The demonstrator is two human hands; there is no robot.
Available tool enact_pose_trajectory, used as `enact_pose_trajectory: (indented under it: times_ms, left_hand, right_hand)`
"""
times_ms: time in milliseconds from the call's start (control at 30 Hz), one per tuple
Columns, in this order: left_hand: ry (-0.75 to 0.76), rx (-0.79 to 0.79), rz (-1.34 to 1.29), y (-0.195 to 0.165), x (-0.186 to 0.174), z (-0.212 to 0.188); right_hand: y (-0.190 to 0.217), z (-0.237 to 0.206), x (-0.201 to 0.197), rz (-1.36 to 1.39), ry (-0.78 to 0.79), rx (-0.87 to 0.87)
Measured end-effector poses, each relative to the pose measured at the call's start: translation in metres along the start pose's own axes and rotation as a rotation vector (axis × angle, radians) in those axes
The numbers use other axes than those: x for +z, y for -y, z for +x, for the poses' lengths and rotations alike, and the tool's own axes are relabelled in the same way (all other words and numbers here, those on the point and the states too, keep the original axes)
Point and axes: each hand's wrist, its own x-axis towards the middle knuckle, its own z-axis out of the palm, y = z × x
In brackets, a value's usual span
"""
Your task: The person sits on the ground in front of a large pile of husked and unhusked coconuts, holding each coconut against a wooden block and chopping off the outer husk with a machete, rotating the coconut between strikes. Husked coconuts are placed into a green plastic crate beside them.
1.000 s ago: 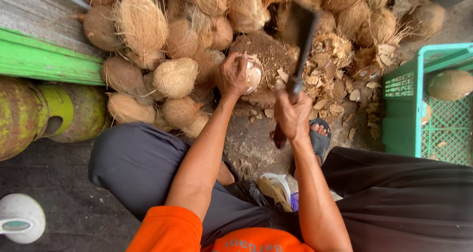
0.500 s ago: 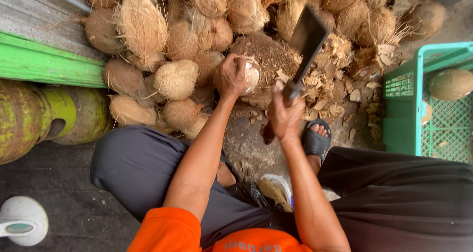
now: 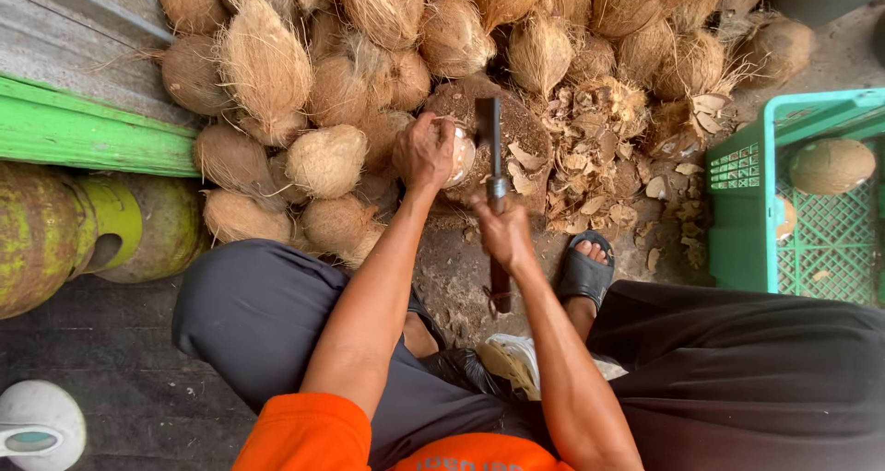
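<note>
Both hands clamped — left hand (image 3: 422, 150) around the coconut (image 3: 458, 156), right hand (image 3: 502, 233) gripping the cleaver (image 3: 489, 135) just beside it.

The coconut (image 3: 458, 154) was pale and mostly peeled, resting on a brown stump (image 3: 525, 139) at the upper centre of the frame. The cleaver (image 3: 489, 148) stood edge-on, its dark blade touching the coconut's right side.
</note>
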Motion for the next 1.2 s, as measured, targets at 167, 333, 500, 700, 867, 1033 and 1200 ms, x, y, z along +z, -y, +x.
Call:
enact_pose_trajectory:
  times_ms: [167,333,500,700,867,1033,1200]
  left_hand:
    - [0.192,-0.126,-0.021,0.000,0.000,0.000]
    - [0.204,-0.175,-0.031,-0.008,-0.009,0.000]
    - [0.094,-0.109,-0.121,-0.007,-0.006,0.001]
    - [0.038,-0.051,-0.096,0.004,0.002,-0.003]
    - [0.258,-0.292,-0.086,0.004,-0.006,0.007]
    - [0.081,-0.263,-0.282,0.009,-0.013,0.007]
    - [0.016,-0.396,-0.507,0.004,-0.001,-0.013]
  right_hand:
    - [-0.005,0.012,-0.011,-0.022,-0.169,-0.278]
    - [-0.021,0.011,0.010,-0.076,-0.061,0.144]
    - [-0.020,0.008,-0.005,-0.091,-0.069,0.116]
    - [-0.014,0.016,-0.008,0.124,-0.128,-0.121]
    - [-0.016,-0.003,0.006,-0.162,0.012,0.248]
    - [0.007,-0.002,-0.014,-0.066,-0.079,-0.001]
    - [-0.002,-0.001,-0.026,-0.012,-0.141,-0.044]
